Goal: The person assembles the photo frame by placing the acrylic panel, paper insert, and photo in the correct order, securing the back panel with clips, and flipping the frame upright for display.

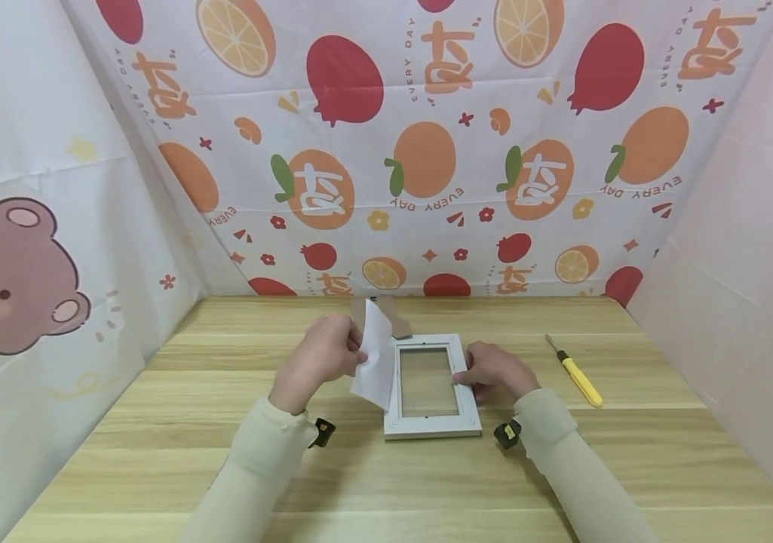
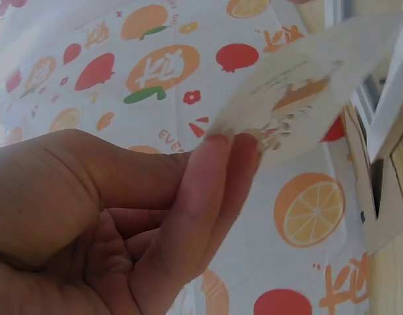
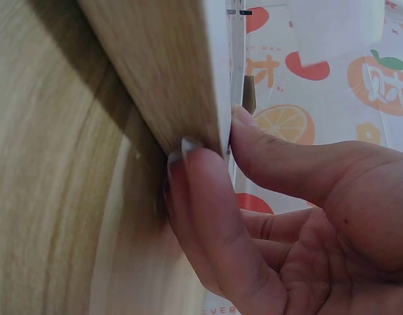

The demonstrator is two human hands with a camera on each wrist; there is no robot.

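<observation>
A white picture frame (image 1: pixel 432 427) lies on the table with its opening bordered by a recessed edge. My left hand (image 1: pixel 323 351) pinches a sheet of paper (image 1: pixel 375 362) between thumb and fingers, held tilted upward over the frame's left side. Faint print shows on that sheet in the left wrist view. On the frame's right side, my right hand (image 1: pixel 498 369) grips the edge, thumb on top and fingertips (image 3: pixel 201 170) against the outer side. Whether the sheet's lower edge touches the frame I cannot tell.
Behind the paper and frame lies a brown-grey board (image 1: pixel 400 326), partly hidden. A screwdriver (image 1: pixel 579 381) with a yellow handle rests to the right of my right hand. Printed cloth (image 1: pixel 372 249) hangs along the table's back edge, and cloth walls stand on both sides.
</observation>
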